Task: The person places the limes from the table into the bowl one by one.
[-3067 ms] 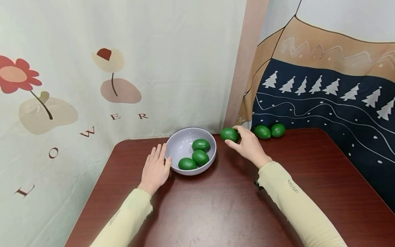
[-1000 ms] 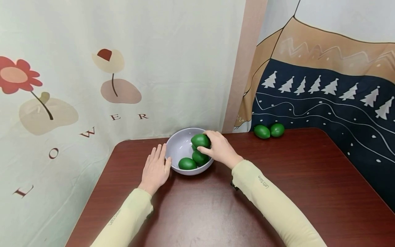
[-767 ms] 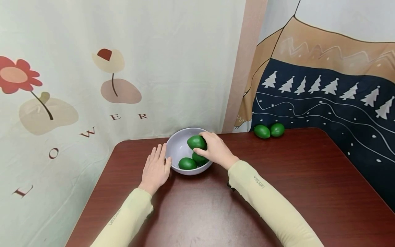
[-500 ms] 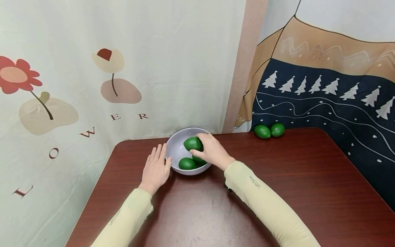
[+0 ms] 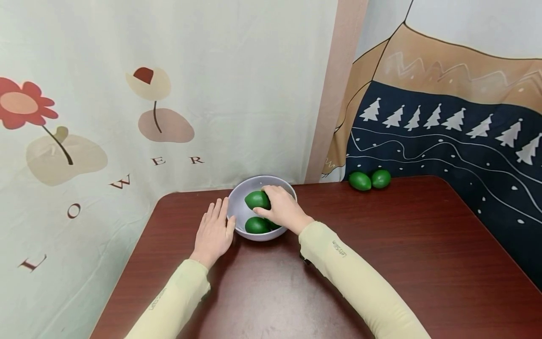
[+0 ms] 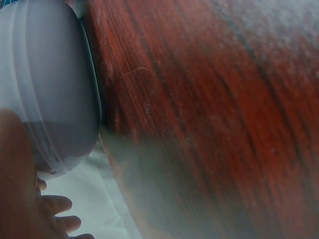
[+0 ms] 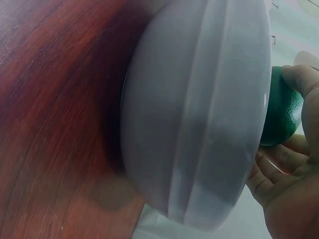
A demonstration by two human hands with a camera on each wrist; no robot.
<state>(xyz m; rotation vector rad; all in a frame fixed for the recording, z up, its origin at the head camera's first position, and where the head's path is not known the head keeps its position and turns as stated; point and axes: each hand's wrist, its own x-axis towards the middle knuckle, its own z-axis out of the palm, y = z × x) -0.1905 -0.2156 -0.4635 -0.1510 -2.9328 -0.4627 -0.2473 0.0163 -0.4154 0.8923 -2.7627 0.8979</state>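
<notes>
A light purple-grey bowl [image 5: 239,207] stands at the back of the table, with my left hand [image 5: 213,234] resting against its left side, fingers straight. My right hand [image 5: 282,208] reaches over the bowl's right rim and grips a green lime [image 5: 256,200] between thumb and fingers. Below that lime, another lime [image 5: 256,225] lies in the bowl; more green shows beside it, partly hidden under my right hand. In the right wrist view the gripped lime [image 7: 282,107] appears beyond the rim. The left wrist view shows the bowl's outer wall [image 6: 57,74] by my thumb.
Two more limes, a nearer one [image 5: 360,181] and one to its right [image 5: 381,179], touch each other at the table's back edge, right of the bowl. The brown wooden table [image 5: 271,287] meets a printed curtain [image 5: 254,94] behind.
My right hand has picked up a lime from right of the bowl and carried it left over the rim, then further left and slightly nearer inside. My left hand has stayed put.
</notes>
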